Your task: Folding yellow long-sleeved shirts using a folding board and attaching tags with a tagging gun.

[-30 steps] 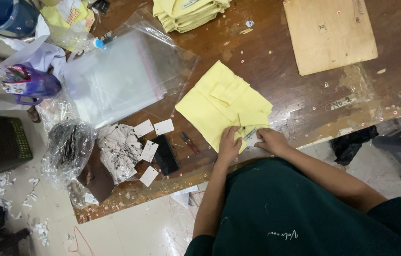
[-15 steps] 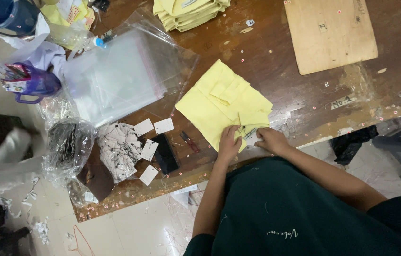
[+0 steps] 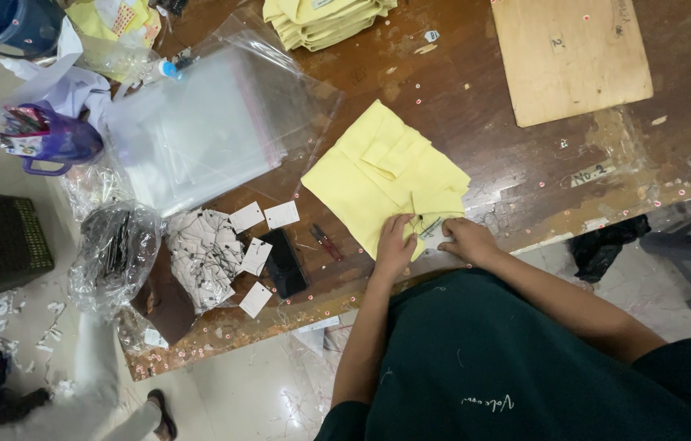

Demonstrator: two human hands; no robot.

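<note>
hidden: fingertips of both hands bunch together over the near edge of the yellow folded garment (image 3: 382, 175); a small white tag (image 3: 434, 232) with dark string peeks out between them, mostly covered
left hand (image 3: 394, 245): palm down on garment's near edge, fingers curled, pinching cloth or string, can't tell which
right hand (image 3: 466, 240): resting on garment corner beside tag, fingers bent; grip not clear
hands relation: close together, nearly touching at the tag
garment place: flat on brown wooden table (image 3: 484, 106), near the front edge, right before the person
cut off: stack of yellow garments (image 3: 325, 18) at top edge, only part visible; blue bucket (image 3: 11, 23) at top left corner, contents not visible
containers: purple mug (image 3: 50, 140) holds pens or markers; clear plastic bag (image 3: 113, 253) holds dark strings, probably tag loops; clear poly bags (image 3: 198, 131) lie flat in a pile, empty-looking
pile: heap of white tags with strings (image 3: 202, 253)
loose tags count: four white card tags (image 3: 264, 217) lying singly around the heap
other singles: one black phone (image 3: 284, 263), one small red-handled snips (image 3: 327, 242), one plywood board (image 3: 570, 57)
bystander: another person's foot (image 3: 162, 412) on floor lower left, blurred
</note>
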